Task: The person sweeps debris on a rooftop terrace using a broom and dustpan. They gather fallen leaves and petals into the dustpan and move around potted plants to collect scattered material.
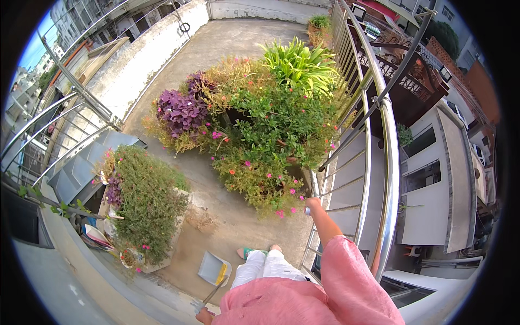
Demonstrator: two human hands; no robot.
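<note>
At the bottom edge, my left hand [205, 316] is closed around the handle [212, 293] of a dustpan. A grey, pronged-looking piece [198, 304] shows beside that hand; what it is stays unclear. The grey dustpan [209, 266], with a yellow strip [222, 273], is low over the concrete floor, left of my feet. My right arm reaches forward along the railing. My right hand [313, 203] is curled by a small pale object [307, 210], which it seems to grip. Just ahead of it are pink flowers [292, 191] at the edge of a large plant cluster [268, 118].
A stainless steel railing [388, 162] runs along my right, with a lower courtyard [345, 178] beyond it. On the left, a bushy plant [148, 203] grows in a planter [175, 243]. A whitewashed parapet [134, 69] bounds the far left. Loose soil [203, 219] lies on the floor.
</note>
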